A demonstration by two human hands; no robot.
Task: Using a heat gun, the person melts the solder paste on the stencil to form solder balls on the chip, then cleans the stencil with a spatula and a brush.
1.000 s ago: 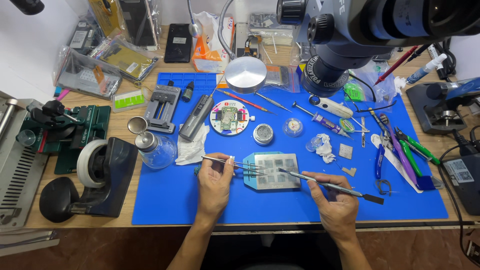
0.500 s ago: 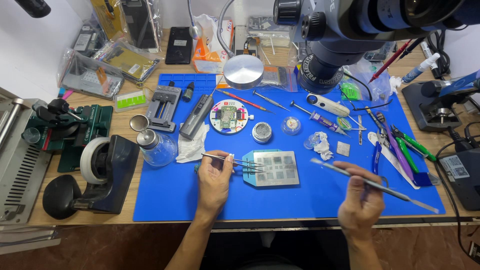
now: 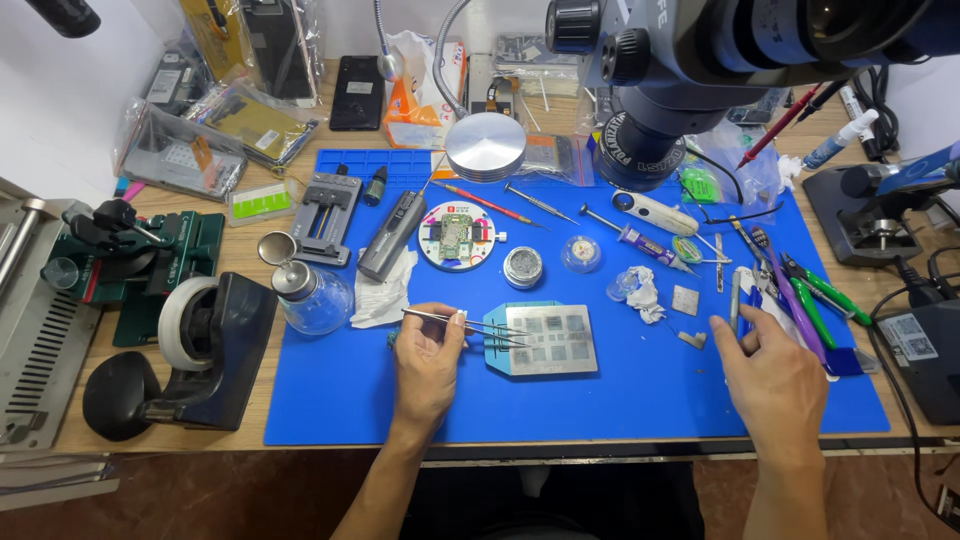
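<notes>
Bare blue mat [image 3: 640,400] lies open between the left hand [image 3: 428,362] and right hand [image 3: 775,375], below the stencil plate [image 3: 545,340]. Above it, a round board holder [image 3: 457,236], small tins [image 3: 522,266] and a crumpled wipe [image 3: 640,290] crowd the way. The microscope head [image 3: 700,60] overhangs the back, likely limiting reach from above.

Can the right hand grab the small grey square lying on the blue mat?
Probably yes. The right hand hovers by the tools at the mat's right side, and the small grey square lies just to its left on bare blue mat, with nothing between them.
</notes>
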